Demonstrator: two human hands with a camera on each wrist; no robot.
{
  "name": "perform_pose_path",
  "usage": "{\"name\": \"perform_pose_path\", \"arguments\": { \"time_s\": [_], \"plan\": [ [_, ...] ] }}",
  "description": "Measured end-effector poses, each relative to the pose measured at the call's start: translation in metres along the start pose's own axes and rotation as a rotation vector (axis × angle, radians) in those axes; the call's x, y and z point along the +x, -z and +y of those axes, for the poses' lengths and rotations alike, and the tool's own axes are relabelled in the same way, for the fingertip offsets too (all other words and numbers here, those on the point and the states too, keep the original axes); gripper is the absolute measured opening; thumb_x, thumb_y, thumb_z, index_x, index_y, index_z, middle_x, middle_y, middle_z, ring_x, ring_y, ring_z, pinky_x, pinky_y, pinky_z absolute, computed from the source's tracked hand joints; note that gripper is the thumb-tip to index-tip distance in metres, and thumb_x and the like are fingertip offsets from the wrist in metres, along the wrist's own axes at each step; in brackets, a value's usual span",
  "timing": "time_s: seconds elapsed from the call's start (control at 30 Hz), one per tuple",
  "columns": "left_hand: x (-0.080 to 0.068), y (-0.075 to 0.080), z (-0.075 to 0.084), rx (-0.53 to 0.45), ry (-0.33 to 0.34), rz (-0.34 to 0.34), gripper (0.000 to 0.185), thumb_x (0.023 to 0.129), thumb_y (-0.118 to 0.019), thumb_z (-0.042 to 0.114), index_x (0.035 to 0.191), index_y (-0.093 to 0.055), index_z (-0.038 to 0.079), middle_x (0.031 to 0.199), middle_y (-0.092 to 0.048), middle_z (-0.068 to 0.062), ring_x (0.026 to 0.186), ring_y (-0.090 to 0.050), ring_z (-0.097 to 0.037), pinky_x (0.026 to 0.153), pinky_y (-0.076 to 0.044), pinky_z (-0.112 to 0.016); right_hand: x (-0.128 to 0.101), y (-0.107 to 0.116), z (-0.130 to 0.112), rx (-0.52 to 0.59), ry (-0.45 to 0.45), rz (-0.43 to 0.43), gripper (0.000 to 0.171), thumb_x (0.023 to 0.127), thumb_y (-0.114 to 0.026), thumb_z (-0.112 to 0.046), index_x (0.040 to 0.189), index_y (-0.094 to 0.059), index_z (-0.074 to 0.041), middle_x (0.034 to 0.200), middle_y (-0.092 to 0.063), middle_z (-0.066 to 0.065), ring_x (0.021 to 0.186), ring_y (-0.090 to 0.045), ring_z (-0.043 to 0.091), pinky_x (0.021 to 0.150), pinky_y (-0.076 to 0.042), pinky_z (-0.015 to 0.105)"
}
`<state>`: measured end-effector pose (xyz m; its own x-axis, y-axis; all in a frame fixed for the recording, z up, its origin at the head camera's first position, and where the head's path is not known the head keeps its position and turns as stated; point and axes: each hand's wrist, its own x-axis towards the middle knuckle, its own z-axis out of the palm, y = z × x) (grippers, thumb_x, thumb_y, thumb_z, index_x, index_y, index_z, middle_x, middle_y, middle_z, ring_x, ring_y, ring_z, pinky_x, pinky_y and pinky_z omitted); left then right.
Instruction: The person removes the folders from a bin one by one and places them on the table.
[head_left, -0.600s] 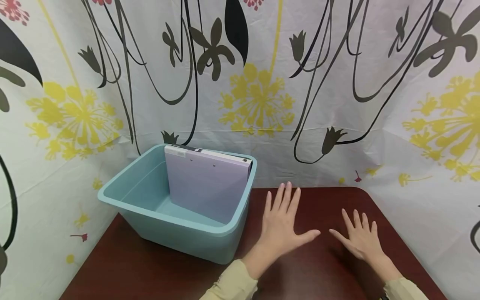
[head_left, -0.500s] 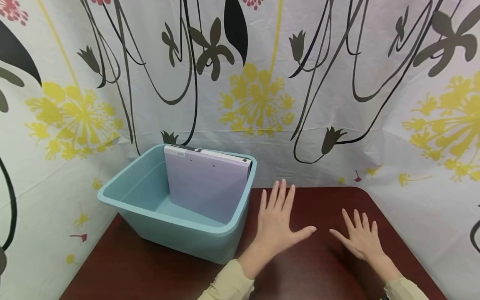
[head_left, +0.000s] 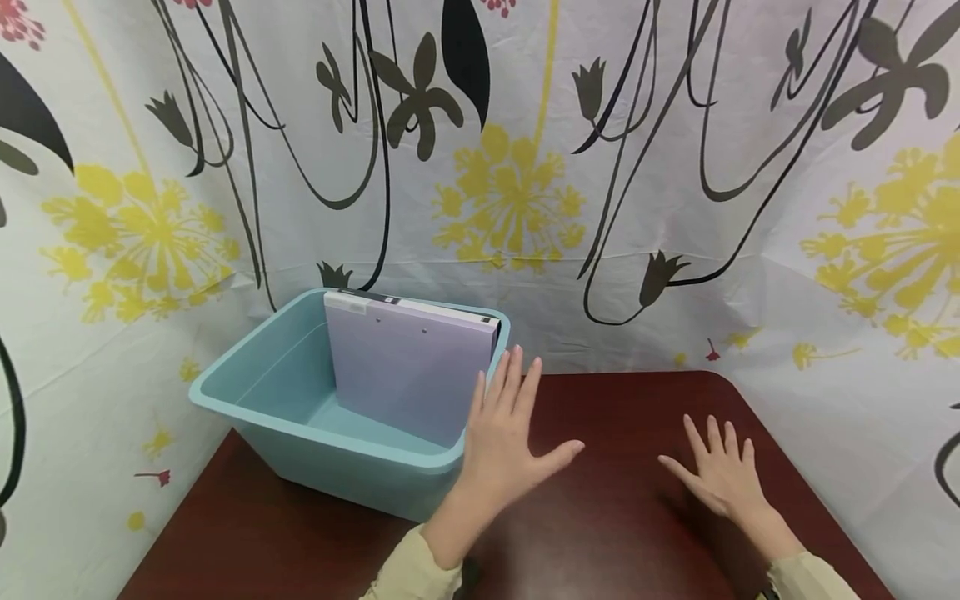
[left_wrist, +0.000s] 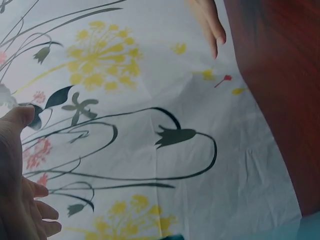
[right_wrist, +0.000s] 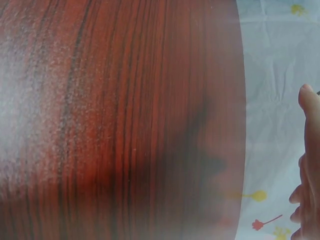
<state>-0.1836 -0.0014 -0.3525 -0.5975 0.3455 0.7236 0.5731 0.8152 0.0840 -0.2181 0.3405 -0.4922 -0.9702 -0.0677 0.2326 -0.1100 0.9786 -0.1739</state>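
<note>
My left hand (head_left: pixel 501 442) is held up with fingers straight and thumb spread, holding nothing. In the head view it overlaps the front right corner of a light blue plastic tub (head_left: pixel 330 435). Inside the tub, a lavender binder (head_left: pixel 408 367) with a white top edge stands on its side against the back wall. Farther right, my right hand (head_left: pixel 723 479) hovers over the table with its fingers spread, and its palm is bare. The left wrist view has the left hand (left_wrist: pixel 20 185) at its left edge; the right wrist view catches part of the right hand (right_wrist: pixel 311 155).
A dark red wooden table (head_left: pixel 600 533) carries the tub on its left side. White cloth (head_left: pixel 675 167) printed with yellow and grey flowers hangs close behind the table and along both sides. The hand's shadow falls on the tabletop in the right wrist view.
My left hand has moved left and slightly up, from beside the tub to in front of its right corner. The right hand stays in place. The head view has shifted slightly.
</note>
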Motion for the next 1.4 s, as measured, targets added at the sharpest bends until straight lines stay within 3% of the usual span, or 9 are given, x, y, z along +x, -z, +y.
{"name": "perform_pose_path", "arguments": {
  "time_s": [0.27,0.47,0.7,1.0,1.2,1.4],
  "plan": [
    [-0.007,0.014,-0.026,-0.113,0.033,0.079,0.085,0.082,-0.032,0.07,0.141,-0.032,0.008,0.148,-0.025,-0.009,0.135,-0.023,-0.025,0.108,-0.018,-0.045,0.002,0.002,-0.002,0.058,0.009,-0.017,0.086,0.086,-0.044,-0.059,0.147,-0.004,-0.012,0.141,-0.014,0.036,0.126,-0.009,0.057,0.096,-0.001,0.068],
    [-0.013,0.021,-0.043,-0.132,0.018,0.156,0.082,0.083,-0.035,0.068,0.135,-0.042,0.004,0.141,-0.037,-0.012,0.131,-0.032,-0.026,0.104,-0.026,-0.049,0.001,0.001,-0.003,0.062,0.012,-0.01,0.086,0.086,-0.044,-0.058,0.147,-0.005,-0.011,0.141,-0.015,0.036,0.126,-0.01,0.057,0.096,-0.002,0.068],
    [-0.024,0.032,-0.069,-0.129,0.016,0.158,0.08,0.082,-0.042,0.065,0.133,-0.044,0.003,0.138,-0.041,-0.014,0.13,-0.034,-0.027,0.102,-0.028,-0.051,0.002,-0.001,-0.004,0.062,0.016,-0.002,0.086,0.086,-0.044,-0.058,0.147,-0.007,-0.011,0.141,-0.016,0.037,0.126,-0.009,0.056,0.096,-0.003,0.068],
    [-0.04,0.051,-0.115,-0.178,-0.075,0.034,0.083,0.079,-0.043,0.07,0.131,-0.047,0.005,0.139,-0.041,-0.012,0.13,-0.034,-0.029,0.102,-0.023,-0.056,0.003,0.002,-0.003,0.081,0.005,-0.033,0.086,0.086,-0.044,-0.058,0.147,-0.005,-0.01,0.141,-0.013,0.036,0.126,-0.008,0.057,0.094,-0.005,0.07],
    [-0.058,0.062,-0.141,-0.136,-0.04,0.062,0.082,0.078,-0.046,0.067,0.127,-0.05,0.002,0.135,-0.045,-0.015,0.127,-0.036,-0.031,0.102,-0.024,-0.055,0.006,0.007,-0.007,0.154,0.024,-0.025,0.083,0.087,-0.046,-0.055,0.147,-0.009,-0.009,0.142,-0.018,0.034,0.127,-0.014,0.054,0.095,-0.008,0.069],
    [-0.079,0.067,-0.166,-0.051,0.0,0.099,0.081,0.079,-0.043,0.07,0.125,-0.053,0.004,0.131,-0.049,-0.014,0.124,-0.04,-0.031,0.103,-0.025,-0.053,0.012,0.009,-0.012,0.326,0.092,0.098,0.072,0.087,-0.056,-0.041,0.142,-0.026,-0.005,0.138,-0.032,0.028,0.124,-0.028,0.047,0.094,-0.022,0.062]
  ]
}}
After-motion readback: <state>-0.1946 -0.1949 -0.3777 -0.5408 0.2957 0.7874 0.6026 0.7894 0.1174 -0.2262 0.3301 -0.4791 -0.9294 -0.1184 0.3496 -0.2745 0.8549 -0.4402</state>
